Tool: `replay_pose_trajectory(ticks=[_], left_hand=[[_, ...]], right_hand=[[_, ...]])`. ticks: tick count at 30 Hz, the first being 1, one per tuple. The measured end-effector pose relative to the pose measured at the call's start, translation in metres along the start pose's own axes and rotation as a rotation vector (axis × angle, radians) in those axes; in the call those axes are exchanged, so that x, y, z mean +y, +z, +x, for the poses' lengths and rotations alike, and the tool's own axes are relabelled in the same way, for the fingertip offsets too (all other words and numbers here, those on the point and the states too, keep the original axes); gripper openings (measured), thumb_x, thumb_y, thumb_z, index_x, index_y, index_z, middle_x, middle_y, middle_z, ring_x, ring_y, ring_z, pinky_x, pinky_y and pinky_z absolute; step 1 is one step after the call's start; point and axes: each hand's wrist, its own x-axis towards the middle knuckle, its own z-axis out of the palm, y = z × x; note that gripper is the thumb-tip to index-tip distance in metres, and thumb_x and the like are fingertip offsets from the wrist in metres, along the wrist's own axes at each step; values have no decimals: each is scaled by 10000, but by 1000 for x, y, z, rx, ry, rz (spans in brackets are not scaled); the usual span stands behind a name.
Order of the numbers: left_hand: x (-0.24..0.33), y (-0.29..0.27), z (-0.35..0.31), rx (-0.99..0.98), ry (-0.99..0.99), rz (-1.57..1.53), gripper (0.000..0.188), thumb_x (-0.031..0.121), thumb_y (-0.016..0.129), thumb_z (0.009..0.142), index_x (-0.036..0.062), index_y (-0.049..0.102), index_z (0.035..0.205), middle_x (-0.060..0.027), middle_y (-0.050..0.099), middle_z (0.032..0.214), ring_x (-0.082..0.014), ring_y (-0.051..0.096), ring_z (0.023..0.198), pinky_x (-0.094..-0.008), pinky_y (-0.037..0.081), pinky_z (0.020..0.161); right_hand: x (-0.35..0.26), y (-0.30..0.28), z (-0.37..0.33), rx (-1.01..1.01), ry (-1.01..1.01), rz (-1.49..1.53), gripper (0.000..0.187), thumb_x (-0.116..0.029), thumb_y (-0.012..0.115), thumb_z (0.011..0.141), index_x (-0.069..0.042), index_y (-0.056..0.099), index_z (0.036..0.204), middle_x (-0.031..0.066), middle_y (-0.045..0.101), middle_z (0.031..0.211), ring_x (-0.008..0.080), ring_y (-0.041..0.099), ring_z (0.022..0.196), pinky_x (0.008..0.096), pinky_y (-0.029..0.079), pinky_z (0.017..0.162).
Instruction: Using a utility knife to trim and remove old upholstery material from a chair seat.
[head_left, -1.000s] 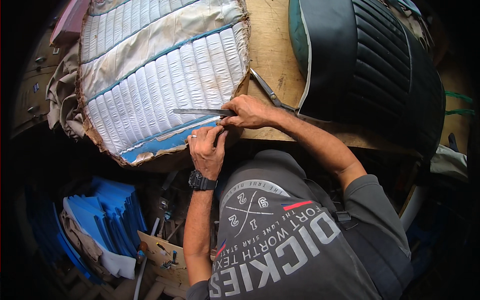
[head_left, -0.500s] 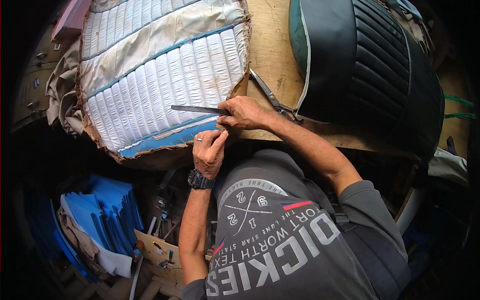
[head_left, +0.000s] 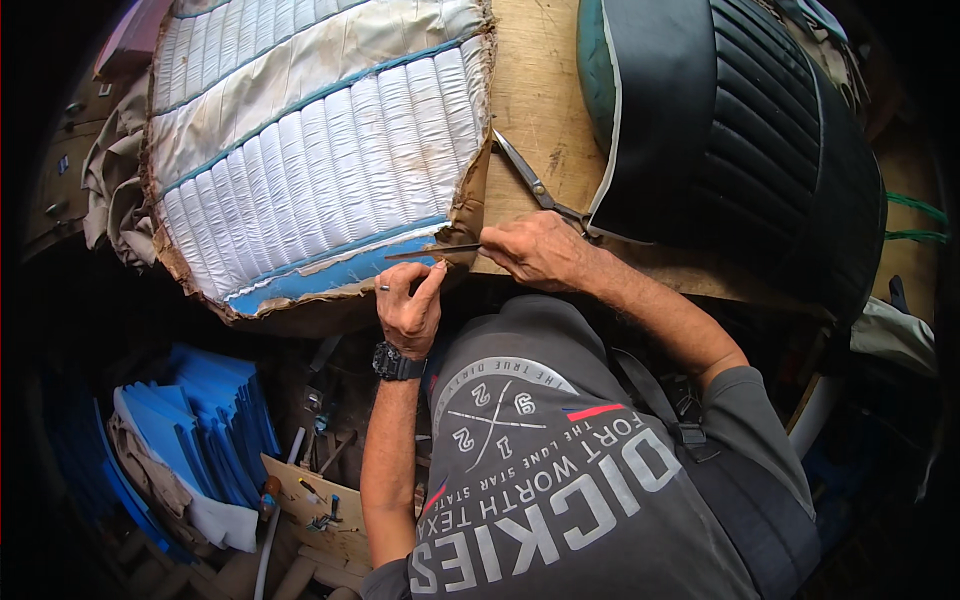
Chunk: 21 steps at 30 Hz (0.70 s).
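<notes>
Head view: a white quilted panel (head_left: 330, 160) lies at 10 to 11 o'clock of the middle, over the left part of the tabletop (head_left: 545, 85), its near edge at 9 o'clock.
Left hand (head_left: 408, 308): at 9 o'clock, thumb and forefinger pinched narrow on what looks like the frayed brown edge (head_left: 458, 228); the exact grip is too small to make out.
Right hand (head_left: 538, 248): at 1 to 2 o'clock, closed on a slim dark blade (head_left: 432, 252), its handle hidden in the fist.
Blade risk: it points toward 9 o'clock, just above the left fingertips; a sudden slip, if the fabric gives way, could cut thumb or forefinger.
Blue strip risk: the blue strip (head_left: 345, 277) runs under the blade's tip, so too deep or long a stroke could nick it or the white stitching.
Edge risk: the border is ragged, so a hard tug might tear it unevenly.
Scissors risk: the scissors (head_left: 540, 188) lie at 1 o'clock beside the right hand; a backward swing could knock them against the black seat (head_left: 740, 160) at 2 o'clock.
</notes>
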Motion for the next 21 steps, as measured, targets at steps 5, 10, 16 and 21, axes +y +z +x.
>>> replay_pose_trajectory(ticks=[5,10,16,21], left_hand=[[-1,2,-1,45,10,18,336,-44,805,743,117,757,1033,-26,620,924,-245,605,902,-387,476,812],[1,0,-2,27,-8,30,335,-37,810,740,120,758,1031,-24,619,921,-245,592,913,-383,465,832],[-2,-1,-3,17,-1,-4,343,-39,806,737,117,755,1038,-25,619,923,-243,587,909,-381,452,819],[-3,-2,-3,2,4,-9,339,-44,796,738,115,751,1034,-25,618,927,-243,585,906,-380,450,816]], right_hand=[[1,10,8,-41,-40,-36,172,-197,644,957,-49,564,929,133,625,728,348,664,713,459,511,619],[4,21,9,-22,-103,-55,199,-223,618,974,-42,559,916,137,660,718,356,682,707,452,541,613],[1,23,14,-33,-113,-62,167,-185,650,939,-48,554,934,124,647,757,338,675,727,446,532,629],[4,22,7,-45,-139,-45,152,-168,641,931,-48,555,966,116,638,759,339,670,720,458,526,631]])
